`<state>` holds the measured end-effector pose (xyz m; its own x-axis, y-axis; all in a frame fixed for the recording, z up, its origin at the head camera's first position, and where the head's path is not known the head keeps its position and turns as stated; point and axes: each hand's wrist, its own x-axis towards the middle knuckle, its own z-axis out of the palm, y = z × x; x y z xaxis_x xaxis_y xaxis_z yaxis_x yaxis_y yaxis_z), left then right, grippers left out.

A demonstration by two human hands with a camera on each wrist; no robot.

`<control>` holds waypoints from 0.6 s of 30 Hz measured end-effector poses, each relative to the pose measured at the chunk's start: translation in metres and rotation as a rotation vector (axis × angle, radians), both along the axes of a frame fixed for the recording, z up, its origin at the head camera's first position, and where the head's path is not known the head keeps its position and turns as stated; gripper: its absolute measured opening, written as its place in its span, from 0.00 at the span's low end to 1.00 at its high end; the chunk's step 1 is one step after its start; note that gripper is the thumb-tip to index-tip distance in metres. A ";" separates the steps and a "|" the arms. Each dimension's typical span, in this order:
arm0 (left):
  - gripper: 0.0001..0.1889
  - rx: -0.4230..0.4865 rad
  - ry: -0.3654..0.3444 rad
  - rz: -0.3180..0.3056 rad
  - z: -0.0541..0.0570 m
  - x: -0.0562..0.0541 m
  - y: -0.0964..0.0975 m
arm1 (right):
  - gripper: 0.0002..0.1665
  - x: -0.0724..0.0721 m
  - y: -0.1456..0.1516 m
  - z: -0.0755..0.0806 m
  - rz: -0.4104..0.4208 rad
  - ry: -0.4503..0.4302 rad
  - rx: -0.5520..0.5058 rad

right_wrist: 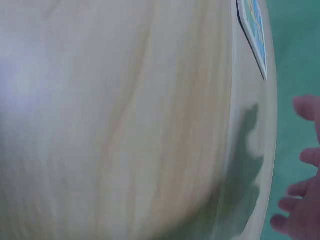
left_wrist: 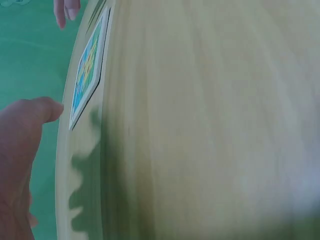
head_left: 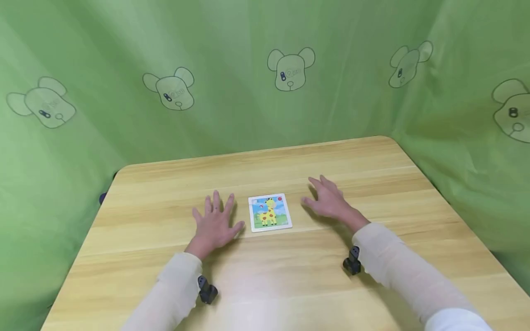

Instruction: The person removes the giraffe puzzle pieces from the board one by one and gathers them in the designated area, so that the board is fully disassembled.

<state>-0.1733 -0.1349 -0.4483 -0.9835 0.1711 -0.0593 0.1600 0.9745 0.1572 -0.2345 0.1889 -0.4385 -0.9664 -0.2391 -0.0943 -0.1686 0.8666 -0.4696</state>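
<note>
A square giraffe picture puzzle point(head_left: 270, 213) with a white border lies flat on the wooden table point(head_left: 265, 271). To its left, my left hand point(head_left: 214, 226) is spread with the thumb pointing toward the puzzle's edge. My right hand point(head_left: 329, 200) hovers on the other side, fingers apart, holding nothing. In the left wrist view the puzzle point(left_wrist: 90, 70) appears beyond the thumb of my left hand point(left_wrist: 20, 145). The right wrist view shows a corner of the puzzle point(right_wrist: 255, 32) above the fingers of my right hand point(right_wrist: 307, 190).
Green curtains point(head_left: 232, 115) printed with bear heads surround the table at the back and both sides. A small black camera point(head_left: 207, 290) sits at the left wrist, and another black camera point(head_left: 352, 261) at the right wrist.
</note>
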 end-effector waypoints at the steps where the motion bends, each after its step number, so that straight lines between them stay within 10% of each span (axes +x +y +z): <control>1: 0.43 0.007 -0.009 -0.003 0.000 0.001 0.002 | 0.44 0.001 -0.001 0.000 0.012 -0.001 -0.008; 18: 0.42 0.006 -0.174 -0.147 0.005 0.027 0.037 | 0.37 0.004 -0.025 -0.002 0.124 -0.015 -0.119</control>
<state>-0.1461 -0.0976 -0.4431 -0.9230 0.3128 -0.2241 0.2705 0.9416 0.2005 -0.2308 0.1636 -0.4404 -0.9274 -0.3670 -0.0724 -0.2631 0.7775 -0.5712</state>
